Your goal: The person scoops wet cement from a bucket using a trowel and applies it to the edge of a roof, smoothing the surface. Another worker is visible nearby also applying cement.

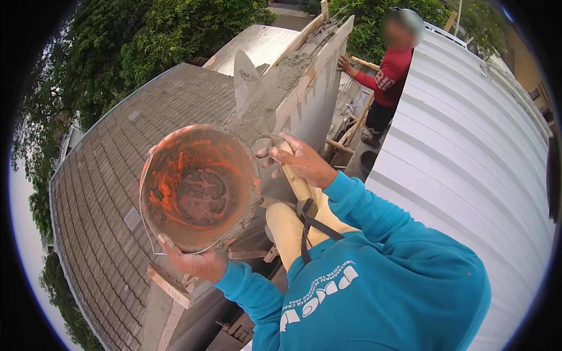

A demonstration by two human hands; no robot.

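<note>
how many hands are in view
3: the left hand on the bucket, the right hand beside it, and a co-worker's hand against the wall. The co-worker's other hand is hidden.

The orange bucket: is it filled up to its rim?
No, the orange inner wall of the bucket shows down to the bottom, with only grey residue inside.

Plastic bucket (170, 202), rough and crusted
</note>
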